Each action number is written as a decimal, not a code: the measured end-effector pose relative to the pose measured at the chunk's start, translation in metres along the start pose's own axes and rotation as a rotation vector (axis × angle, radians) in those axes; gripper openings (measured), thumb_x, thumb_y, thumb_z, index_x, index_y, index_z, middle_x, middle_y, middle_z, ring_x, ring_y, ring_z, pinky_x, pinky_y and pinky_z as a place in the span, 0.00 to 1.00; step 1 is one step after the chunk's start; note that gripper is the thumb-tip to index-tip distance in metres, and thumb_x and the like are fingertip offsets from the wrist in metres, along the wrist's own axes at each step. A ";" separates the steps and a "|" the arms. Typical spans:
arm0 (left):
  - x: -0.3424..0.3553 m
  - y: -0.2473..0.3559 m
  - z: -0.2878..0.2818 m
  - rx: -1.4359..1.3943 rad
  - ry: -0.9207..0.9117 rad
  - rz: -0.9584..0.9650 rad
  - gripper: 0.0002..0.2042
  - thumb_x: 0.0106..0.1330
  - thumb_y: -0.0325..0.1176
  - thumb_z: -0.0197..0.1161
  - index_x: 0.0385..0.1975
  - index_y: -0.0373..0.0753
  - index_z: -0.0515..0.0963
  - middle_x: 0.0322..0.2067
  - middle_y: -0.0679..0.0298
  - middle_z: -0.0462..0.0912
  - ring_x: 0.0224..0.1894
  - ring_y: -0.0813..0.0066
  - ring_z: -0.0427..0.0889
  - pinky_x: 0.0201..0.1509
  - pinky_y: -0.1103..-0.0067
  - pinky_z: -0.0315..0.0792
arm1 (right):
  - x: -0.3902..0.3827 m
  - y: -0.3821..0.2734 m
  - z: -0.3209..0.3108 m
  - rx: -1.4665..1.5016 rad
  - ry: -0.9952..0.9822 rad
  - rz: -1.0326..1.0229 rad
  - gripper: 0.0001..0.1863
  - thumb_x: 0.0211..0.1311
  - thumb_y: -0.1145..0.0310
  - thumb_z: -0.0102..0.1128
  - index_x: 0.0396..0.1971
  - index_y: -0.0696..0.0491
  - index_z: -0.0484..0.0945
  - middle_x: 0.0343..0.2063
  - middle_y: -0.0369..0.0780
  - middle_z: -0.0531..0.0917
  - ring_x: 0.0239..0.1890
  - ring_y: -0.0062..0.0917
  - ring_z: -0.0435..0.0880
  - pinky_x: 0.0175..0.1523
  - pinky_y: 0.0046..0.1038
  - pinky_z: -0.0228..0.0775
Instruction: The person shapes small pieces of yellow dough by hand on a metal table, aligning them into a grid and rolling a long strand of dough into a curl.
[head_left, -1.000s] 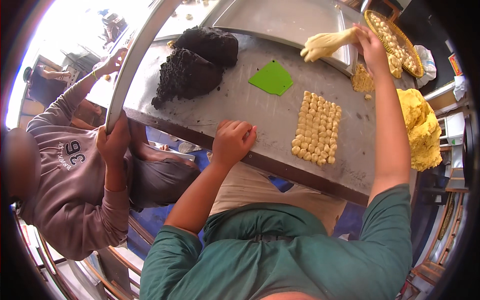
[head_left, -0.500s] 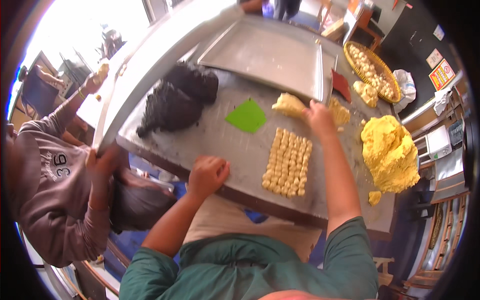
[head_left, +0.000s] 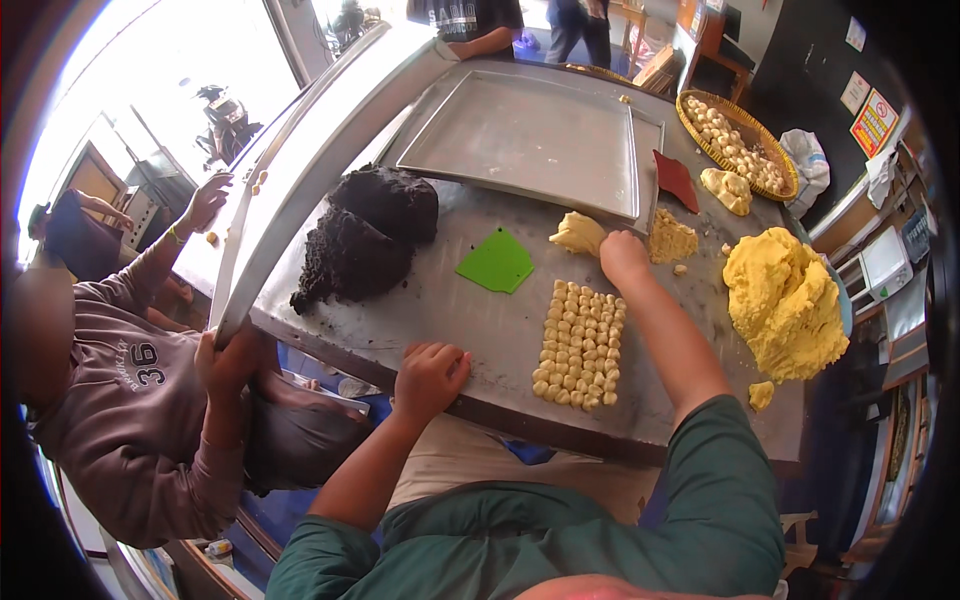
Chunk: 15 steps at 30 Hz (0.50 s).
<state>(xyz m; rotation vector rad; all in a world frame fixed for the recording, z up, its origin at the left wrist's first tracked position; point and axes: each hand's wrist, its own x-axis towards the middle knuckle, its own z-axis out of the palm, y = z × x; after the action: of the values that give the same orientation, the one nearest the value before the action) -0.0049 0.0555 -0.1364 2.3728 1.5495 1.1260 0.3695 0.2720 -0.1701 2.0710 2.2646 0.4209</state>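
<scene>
We saw the right hand [head_left: 624, 257] gripping the right end of some pale dough [head_left: 577, 233], its fingertips hidden; an end hold presumably left the rest free. The dough lay on or just over the table [head_left: 470, 335], between the metal tray [head_left: 530, 140] and the rows of small balls [head_left: 580, 345]. We took those tight rows as a way to keep the balls tidy. The left hand [head_left: 431, 380] rested at the table's near edge, fingers loosely curled, probably for support; we could not tell whether its palm held anything. The green scraper [head_left: 497, 261] lay flat left of the pale dough, seemingly handy, while the black dough [head_left: 365, 235] and yellow dough [head_left: 782, 300] sat well apart, perhaps so that their colours stayed unmixed
</scene>
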 end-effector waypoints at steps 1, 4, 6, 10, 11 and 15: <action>-0.004 -0.003 -0.003 0.011 0.004 -0.018 0.08 0.63 0.33 0.69 0.23 0.42 0.79 0.20 0.64 0.79 0.28 0.60 0.82 0.44 0.67 0.73 | 0.004 -0.004 -0.006 0.008 0.010 -0.014 0.13 0.64 0.72 0.52 0.36 0.56 0.87 0.42 0.46 0.86 0.49 0.41 0.85 0.52 0.43 0.80; -0.011 -0.008 -0.007 0.042 0.019 -0.045 0.08 0.63 0.34 0.69 0.23 0.42 0.79 0.21 0.65 0.80 0.28 0.61 0.82 0.45 0.68 0.73 | 0.010 -0.011 -0.038 0.009 -0.259 -0.135 0.13 0.64 0.71 0.53 0.34 0.56 0.89 0.38 0.45 0.87 0.47 0.43 0.86 0.52 0.41 0.81; -0.011 -0.010 -0.011 0.055 0.035 -0.051 0.08 0.63 0.34 0.69 0.23 0.42 0.79 0.21 0.65 0.81 0.29 0.61 0.82 0.45 0.68 0.73 | 0.007 -0.004 -0.045 0.035 -0.421 -0.093 0.16 0.63 0.71 0.53 0.44 0.59 0.86 0.49 0.47 0.86 0.54 0.44 0.84 0.55 0.39 0.80; -0.010 -0.010 -0.008 0.020 0.029 -0.052 0.09 0.63 0.35 0.68 0.23 0.43 0.79 0.21 0.64 0.81 0.28 0.61 0.83 0.46 0.68 0.74 | -0.033 -0.002 -0.041 -0.003 -0.170 -0.041 0.23 0.70 0.63 0.52 0.57 0.62 0.76 0.60 0.52 0.78 0.60 0.45 0.79 0.63 0.49 0.72; -0.009 -0.008 -0.006 0.008 0.016 -0.012 0.09 0.63 0.35 0.68 0.23 0.43 0.79 0.21 0.64 0.81 0.28 0.61 0.83 0.46 0.68 0.74 | -0.030 0.010 -0.038 -0.053 -0.141 -0.055 0.23 0.70 0.63 0.52 0.57 0.62 0.76 0.60 0.52 0.78 0.60 0.45 0.79 0.63 0.49 0.72; -0.013 -0.007 -0.006 0.001 -0.032 -0.023 0.08 0.63 0.35 0.68 0.24 0.42 0.80 0.22 0.63 0.81 0.28 0.60 0.82 0.46 0.67 0.74 | -0.041 0.006 0.008 0.006 0.166 -0.166 0.20 0.72 0.57 0.53 0.40 0.57 0.86 0.42 0.48 0.85 0.48 0.45 0.83 0.61 0.48 0.69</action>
<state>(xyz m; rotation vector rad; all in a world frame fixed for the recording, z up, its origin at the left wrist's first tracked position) -0.0169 0.0460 -0.1418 2.3558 1.5631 1.0778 0.3815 0.2330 -0.1821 1.8957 2.5083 0.5965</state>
